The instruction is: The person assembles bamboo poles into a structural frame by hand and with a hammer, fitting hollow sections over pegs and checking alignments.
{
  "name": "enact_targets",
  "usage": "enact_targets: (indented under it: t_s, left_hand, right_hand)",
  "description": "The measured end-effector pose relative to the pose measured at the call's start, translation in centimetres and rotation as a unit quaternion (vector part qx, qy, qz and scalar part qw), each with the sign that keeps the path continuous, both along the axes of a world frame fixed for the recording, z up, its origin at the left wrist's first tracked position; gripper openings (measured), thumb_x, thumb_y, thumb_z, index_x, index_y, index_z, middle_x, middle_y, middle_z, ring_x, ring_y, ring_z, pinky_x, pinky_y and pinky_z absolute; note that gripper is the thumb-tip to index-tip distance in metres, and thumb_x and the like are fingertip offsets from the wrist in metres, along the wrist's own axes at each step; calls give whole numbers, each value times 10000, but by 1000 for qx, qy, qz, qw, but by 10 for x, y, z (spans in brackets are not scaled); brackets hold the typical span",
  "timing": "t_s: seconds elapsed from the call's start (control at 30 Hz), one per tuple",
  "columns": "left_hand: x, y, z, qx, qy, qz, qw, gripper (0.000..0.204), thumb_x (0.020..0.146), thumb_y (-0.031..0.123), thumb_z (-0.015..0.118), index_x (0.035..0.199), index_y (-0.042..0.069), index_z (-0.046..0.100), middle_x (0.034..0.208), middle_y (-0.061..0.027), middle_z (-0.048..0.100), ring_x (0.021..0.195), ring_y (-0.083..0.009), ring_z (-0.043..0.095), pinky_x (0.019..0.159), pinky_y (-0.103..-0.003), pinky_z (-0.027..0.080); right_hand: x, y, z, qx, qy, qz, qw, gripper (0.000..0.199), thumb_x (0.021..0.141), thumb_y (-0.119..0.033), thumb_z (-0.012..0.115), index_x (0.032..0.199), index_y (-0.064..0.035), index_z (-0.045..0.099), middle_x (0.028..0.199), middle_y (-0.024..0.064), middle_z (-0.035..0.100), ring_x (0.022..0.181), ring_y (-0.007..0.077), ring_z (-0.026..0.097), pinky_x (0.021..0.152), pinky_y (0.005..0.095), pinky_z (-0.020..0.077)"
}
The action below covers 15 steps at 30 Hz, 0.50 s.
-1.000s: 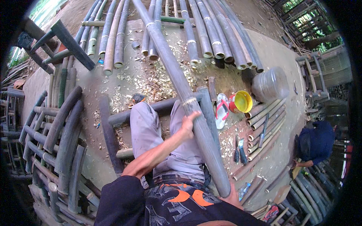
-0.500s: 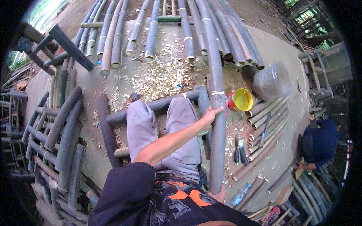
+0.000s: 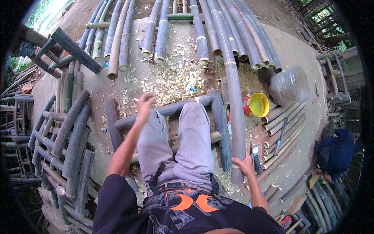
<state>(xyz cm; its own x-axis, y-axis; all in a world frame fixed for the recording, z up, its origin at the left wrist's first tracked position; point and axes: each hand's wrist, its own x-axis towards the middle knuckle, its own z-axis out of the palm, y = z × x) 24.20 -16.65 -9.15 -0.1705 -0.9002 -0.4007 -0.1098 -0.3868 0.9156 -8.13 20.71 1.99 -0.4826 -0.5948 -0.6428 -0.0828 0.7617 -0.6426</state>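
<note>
A long grey bamboo pole (image 3: 234, 101) runs from the far poles toward my right side. My right hand (image 3: 244, 165) grips it near its close end. My left hand (image 3: 145, 104) is above my left knee, close to the far crossbar (image 3: 171, 109) of a bamboo frame around my legs. Its fingers are curled in, and what they hold, if anything, is too small to make out. The frame's right leg piece (image 3: 221, 132) lies just left of the pole, and its left piece (image 3: 113, 121) lies beyond my left leg.
Pale wood chips (image 3: 175, 78) litter the floor ahead. Right of the pole are a red and yellow can (image 3: 258, 105), a clear plastic tub (image 3: 289, 86), a knife (image 3: 256, 158) and cut bamboo lengths (image 3: 286, 130). Bamboo frames (image 3: 64, 148) are piled left. A person (image 3: 335, 154) crouches far right.
My left hand has let go of the pole and swung left over my knee. My right hand has shifted from the pole's end to its side. The pole's near end has moved right and away from me.
</note>
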Motion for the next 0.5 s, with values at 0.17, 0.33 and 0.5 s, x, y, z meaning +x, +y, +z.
enact_targets:
  t_s: [0.17,0.33,0.5]
  left_hand:
    - [136,-13,-43,-40,-205,124,970,236,779,111,621,992,11,622,840,-87,635,751,-200,628,617,-306,491]
    - [195,16,-83,-161,-462,73,869,249,729,123,640,949,9,624,895,-168,606,853,-337,580,783,-413,454]
    - [166,23,-82,-187,-508,16,840,311,739,175,640,1014,36,592,1000,-164,560,996,-329,517,871,-412,415]
  right_hand:
    - [-9,-20,-15,19,201,26,979,752,668,-286,757,1256,50,430,1159,247,540,1065,355,534,931,418,416]
    - [45,-106,17,-121,352,68,926,539,751,-94,654,1240,20,458,1149,229,515,1090,377,481,939,434,396]
    - [66,-213,-33,-186,268,152,933,516,750,-119,652,1214,29,479,1119,228,524,1066,359,498,915,416,410]
